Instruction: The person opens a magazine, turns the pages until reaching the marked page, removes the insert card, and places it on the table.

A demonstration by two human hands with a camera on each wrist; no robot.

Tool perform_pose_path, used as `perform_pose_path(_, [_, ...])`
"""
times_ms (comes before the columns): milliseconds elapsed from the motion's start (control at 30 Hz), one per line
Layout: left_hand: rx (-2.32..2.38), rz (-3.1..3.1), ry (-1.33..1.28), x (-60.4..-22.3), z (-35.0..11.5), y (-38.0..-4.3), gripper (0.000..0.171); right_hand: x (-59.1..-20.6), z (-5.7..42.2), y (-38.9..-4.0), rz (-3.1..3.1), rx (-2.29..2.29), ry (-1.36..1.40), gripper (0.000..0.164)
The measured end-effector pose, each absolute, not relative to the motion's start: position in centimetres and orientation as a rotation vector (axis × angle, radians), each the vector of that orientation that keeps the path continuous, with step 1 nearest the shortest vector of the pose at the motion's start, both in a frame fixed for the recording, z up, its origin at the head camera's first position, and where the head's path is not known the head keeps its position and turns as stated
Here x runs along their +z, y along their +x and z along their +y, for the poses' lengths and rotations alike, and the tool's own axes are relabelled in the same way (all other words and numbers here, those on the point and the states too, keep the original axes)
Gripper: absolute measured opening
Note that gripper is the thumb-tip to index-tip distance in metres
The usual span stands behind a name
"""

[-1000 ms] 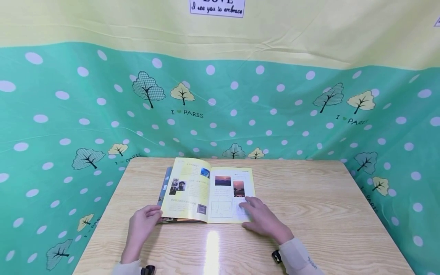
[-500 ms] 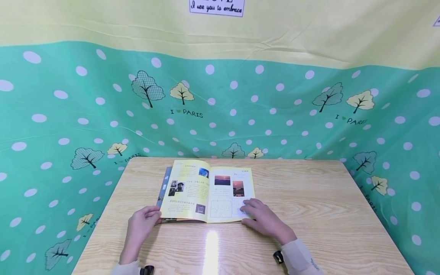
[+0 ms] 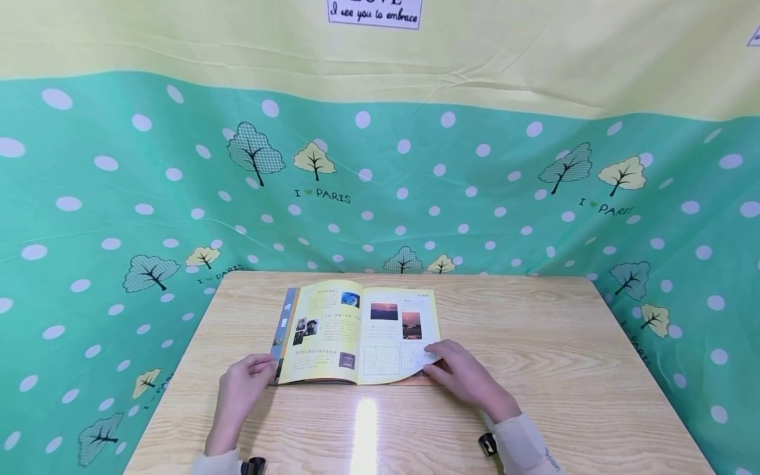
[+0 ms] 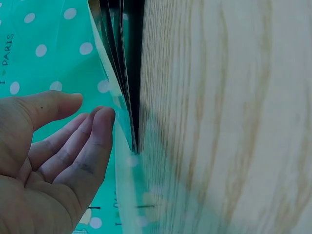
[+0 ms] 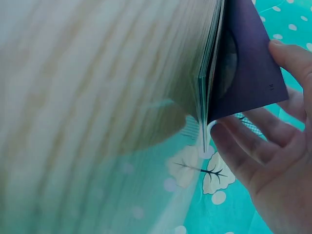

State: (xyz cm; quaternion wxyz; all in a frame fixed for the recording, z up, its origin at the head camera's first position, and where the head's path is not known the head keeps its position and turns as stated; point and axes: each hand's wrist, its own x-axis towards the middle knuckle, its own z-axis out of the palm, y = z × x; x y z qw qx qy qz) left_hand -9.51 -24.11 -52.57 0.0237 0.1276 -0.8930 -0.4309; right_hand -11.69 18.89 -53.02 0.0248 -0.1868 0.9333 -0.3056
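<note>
An open book with yellow-edged pages lies on the wooden table; its pages carry text and small photos. My left hand is beside the book's lower left corner. In the left wrist view the left fingers bend loosely near the page edges, thumb apart from them, nothing between. At the lower right corner my right hand pinches a lifted page. The right wrist view has the thumb at the edge of that page's purple underside, with the fingers passing behind it.
The wooden table extends around the book, with a bright light reflection in front. A green dotted cloth with tree prints hangs behind and at both sides. Each wrist wears a dark device below the sleeve.
The left page has settled lower and slipped from my left fingers, showing more of the blue page beneath. My right hand has lifted the lower right page corner, which now curls up.
</note>
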Motion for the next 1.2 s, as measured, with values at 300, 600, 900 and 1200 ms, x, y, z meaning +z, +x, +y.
perform_pose_path(300, [-1.305, -2.684, 0.301, -52.1, -23.0, -10.0, 0.025, -52.7, 18.6, -11.8, 3.117, -0.964, -0.390, 0.037])
perform_pose_path(600, [-1.373, -2.620, 0.192, -51.5, -20.6, -11.0, 0.020, -52.1, 17.5, -12.0, 3.100, -1.076, -0.351, 0.031])
perform_pose_path(900, [-1.488, -2.589, -0.027, -50.8, -16.6, -12.5, 0.017, -52.5, 16.7, -12.0, 3.133, -1.076, -0.687, 0.020])
perform_pose_path(1200, [-1.705, -2.604, -0.237, -50.3, -11.9, -13.4, 0.023, -52.7, 15.9, -12.1, 3.014, -1.194, -1.063, 0.028])
